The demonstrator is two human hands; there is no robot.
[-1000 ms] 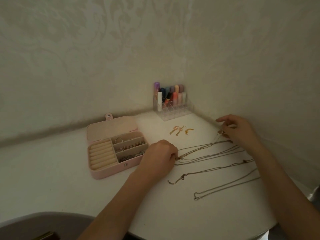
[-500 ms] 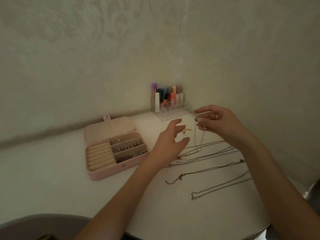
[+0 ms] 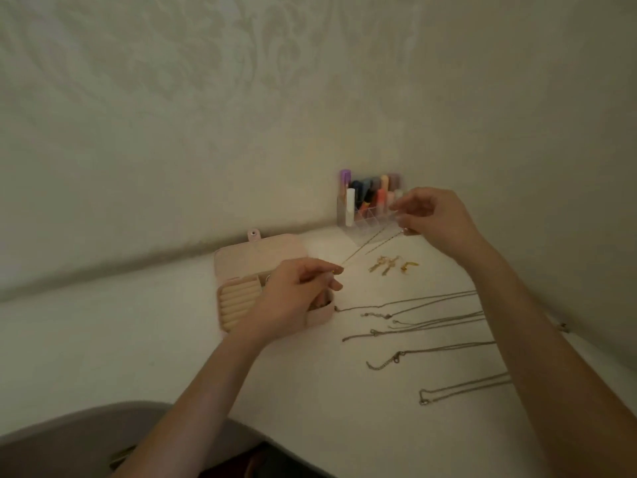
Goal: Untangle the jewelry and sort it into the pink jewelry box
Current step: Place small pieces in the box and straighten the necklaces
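Observation:
A thin gold chain [image 3: 365,245] is stretched in the air between both hands. My left hand [image 3: 296,298] pinches its lower end above the open pink jewelry box [image 3: 238,301], hiding the box's right compartments. My right hand [image 3: 431,219] pinches the upper end in front of the organizer. Several chains [image 3: 424,315] lie in rows on the white table [image 3: 103,339] to the right of the box. Gold earrings [image 3: 391,264] lie behind them.
A clear organizer [image 3: 368,205] with coloured lipstick tubes stands in the corner where two patterned walls meet. A grey rounded chair back [image 3: 69,429] shows at the bottom left. The table's right edge curves away beside my right forearm.
My right hand lifted one chain off the table and rose toward the organizer. My left hand left the chain ends, came up over the box and took the chain's other end.

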